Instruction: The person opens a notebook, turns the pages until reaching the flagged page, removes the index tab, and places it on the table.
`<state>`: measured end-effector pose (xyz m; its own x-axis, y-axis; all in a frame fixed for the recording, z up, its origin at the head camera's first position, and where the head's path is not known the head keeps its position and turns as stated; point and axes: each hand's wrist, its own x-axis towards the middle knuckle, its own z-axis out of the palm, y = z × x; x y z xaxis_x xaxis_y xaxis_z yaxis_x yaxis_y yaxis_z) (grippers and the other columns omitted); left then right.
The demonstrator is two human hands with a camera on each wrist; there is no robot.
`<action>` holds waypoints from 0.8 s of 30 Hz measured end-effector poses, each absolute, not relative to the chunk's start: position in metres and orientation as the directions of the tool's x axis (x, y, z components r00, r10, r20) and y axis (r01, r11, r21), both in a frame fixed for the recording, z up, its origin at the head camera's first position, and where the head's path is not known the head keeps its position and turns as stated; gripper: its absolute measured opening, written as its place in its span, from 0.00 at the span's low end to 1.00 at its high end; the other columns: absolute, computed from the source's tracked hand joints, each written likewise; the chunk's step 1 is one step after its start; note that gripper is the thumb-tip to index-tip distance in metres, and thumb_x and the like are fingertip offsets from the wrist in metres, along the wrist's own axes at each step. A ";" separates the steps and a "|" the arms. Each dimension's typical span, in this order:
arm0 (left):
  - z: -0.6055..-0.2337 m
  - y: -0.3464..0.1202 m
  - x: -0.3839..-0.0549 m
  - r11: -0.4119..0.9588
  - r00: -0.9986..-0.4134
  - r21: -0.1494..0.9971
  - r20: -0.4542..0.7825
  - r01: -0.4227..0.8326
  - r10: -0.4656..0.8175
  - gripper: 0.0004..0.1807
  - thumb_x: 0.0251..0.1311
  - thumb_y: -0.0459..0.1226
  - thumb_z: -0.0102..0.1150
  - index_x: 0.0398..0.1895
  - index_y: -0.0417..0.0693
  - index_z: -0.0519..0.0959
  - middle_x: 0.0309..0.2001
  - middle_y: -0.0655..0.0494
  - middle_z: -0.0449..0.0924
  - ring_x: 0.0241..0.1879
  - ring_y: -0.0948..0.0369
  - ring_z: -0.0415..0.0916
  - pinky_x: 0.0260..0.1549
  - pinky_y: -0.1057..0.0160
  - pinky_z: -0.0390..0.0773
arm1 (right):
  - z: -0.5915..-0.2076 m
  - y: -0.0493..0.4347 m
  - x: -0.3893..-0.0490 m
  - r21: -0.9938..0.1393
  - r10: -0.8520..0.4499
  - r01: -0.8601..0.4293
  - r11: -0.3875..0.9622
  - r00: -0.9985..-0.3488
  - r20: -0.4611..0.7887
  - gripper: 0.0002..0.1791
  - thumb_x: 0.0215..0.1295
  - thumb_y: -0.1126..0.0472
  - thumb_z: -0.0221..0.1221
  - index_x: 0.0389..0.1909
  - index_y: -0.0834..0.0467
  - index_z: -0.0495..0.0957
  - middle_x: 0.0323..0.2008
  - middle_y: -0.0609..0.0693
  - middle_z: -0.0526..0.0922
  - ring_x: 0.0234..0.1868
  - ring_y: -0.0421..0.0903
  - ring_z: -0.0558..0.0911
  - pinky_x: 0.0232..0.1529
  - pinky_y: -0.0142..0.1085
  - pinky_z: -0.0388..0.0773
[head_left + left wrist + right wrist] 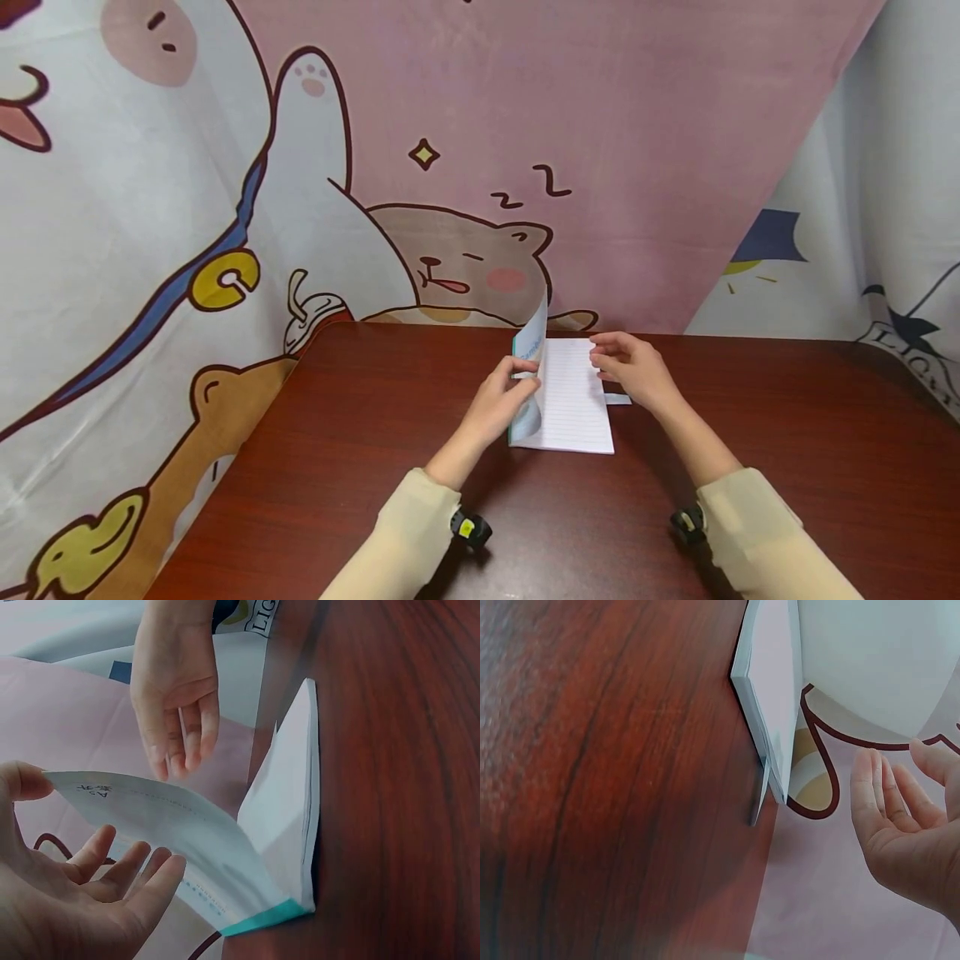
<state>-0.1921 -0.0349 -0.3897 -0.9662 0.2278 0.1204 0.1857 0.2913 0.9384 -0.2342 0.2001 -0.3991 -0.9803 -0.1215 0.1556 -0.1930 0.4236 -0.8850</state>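
Note:
A notebook (pixel 576 400) with lined pages lies on the table, its front cover (pixel 532 337) lifted and curling upright at the left. My left hand (pixel 498 400) holds that cover; the left wrist view shows the thumb at its free edge and the other fingers beside its printed outer face. Teal binding (pixel 266 919) runs along the spine. Near the far right corner of the page hovers my right hand (pixel 633 367), fingers loosely bent; it looks apart from the paper in both wrist views. A pale strip (pixel 618 399) sticks out beyond the notebook's right edge.
The dark red wooden table (pixel 360 467) reaches back to a hanging cloth (pixel 637 167) printed with cartoon animals. On each wrist sits a small black device, one at the left cuff (pixel 471 528) and one at the right cuff (pixel 687 525).

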 end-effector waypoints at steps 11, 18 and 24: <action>-0.383 -0.058 -0.192 0.210 -0.962 0.962 0.123 0.176 0.245 0.25 0.66 0.38 0.49 0.65 0.40 0.71 0.62 0.41 0.76 0.57 0.49 0.78 0.56 0.52 0.80 | -0.399 0.203 -0.234 -0.884 -0.126 -0.191 0.427 -0.980 0.151 0.19 0.70 0.66 0.59 0.57 0.72 0.75 0.47 0.70 0.80 0.39 0.39 0.84 0.44 0.43 0.86; -0.379 -0.074 -0.194 0.198 -0.963 0.963 0.137 0.185 0.230 0.27 0.63 0.33 0.48 0.67 0.44 0.70 0.62 0.42 0.77 0.53 0.51 0.77 0.56 0.47 0.79 | -0.401 0.203 -0.234 -0.881 -0.118 -0.185 0.435 -0.982 0.148 0.18 0.70 0.66 0.59 0.56 0.72 0.76 0.47 0.70 0.81 0.40 0.42 0.84 0.44 0.42 0.86; -0.378 -0.088 -0.197 0.185 -0.952 0.950 0.207 0.250 0.224 0.30 0.60 0.28 0.46 0.68 0.44 0.70 0.64 0.42 0.74 0.55 0.46 0.78 0.46 0.61 0.79 | -0.403 0.203 -0.235 -0.873 -0.113 -0.179 0.454 -0.983 0.143 0.18 0.70 0.65 0.60 0.56 0.71 0.76 0.47 0.69 0.81 0.41 0.46 0.85 0.43 0.41 0.86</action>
